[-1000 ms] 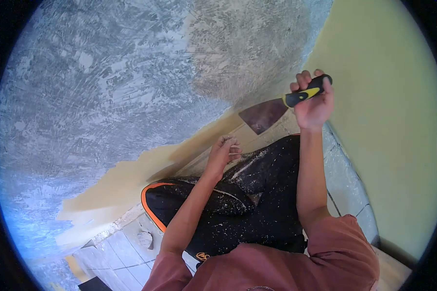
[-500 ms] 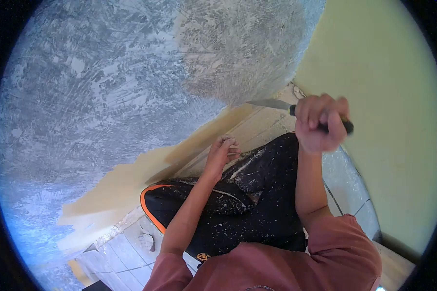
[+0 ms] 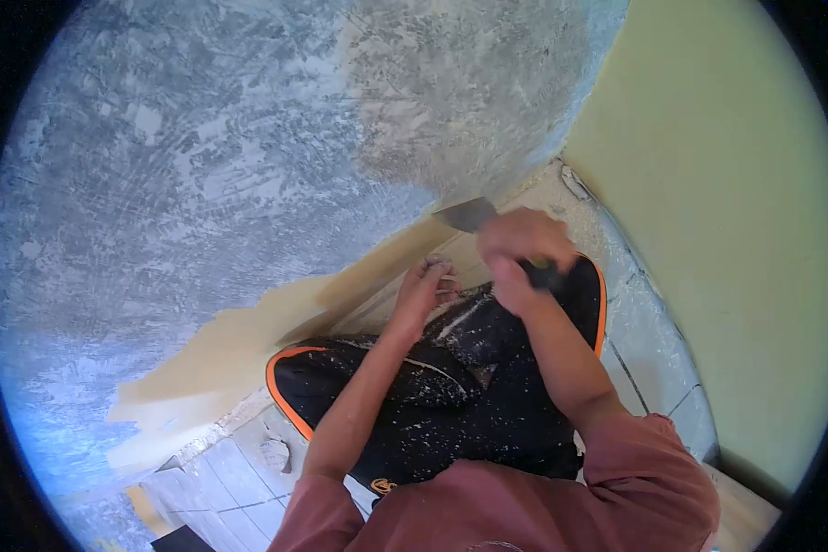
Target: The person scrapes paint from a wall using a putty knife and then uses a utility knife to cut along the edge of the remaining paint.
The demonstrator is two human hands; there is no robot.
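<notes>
My right hand (image 3: 529, 244) is wrapped round the dark handle of a putty knife (image 3: 466, 214). The knife's flat metal blade points left, with its edge against the lower part of the scraped wall (image 3: 248, 184), at the border of the grey surface and the yellowish strip (image 3: 340, 290). Motion slightly blurs this hand. My left hand (image 3: 423, 293), dusty at the fingertips, hovers over my lap close to the foot of the wall. Its fingers are loosely bent and apart, and I see nothing held in them.
My legs in black trousers (image 3: 515, 396) with orange trim are folded close to the wall, sprinkled with pale flakes. A yellow-green wall (image 3: 718, 202) rises on the right. Light floor tiles (image 3: 649, 340) carry dust, and a pale chunk (image 3: 275, 454) lies at lower left.
My right hand has swung left and down with the putty knife, bringing the blade lower and turning its flat face into view. My left hand has stayed nearly still.
</notes>
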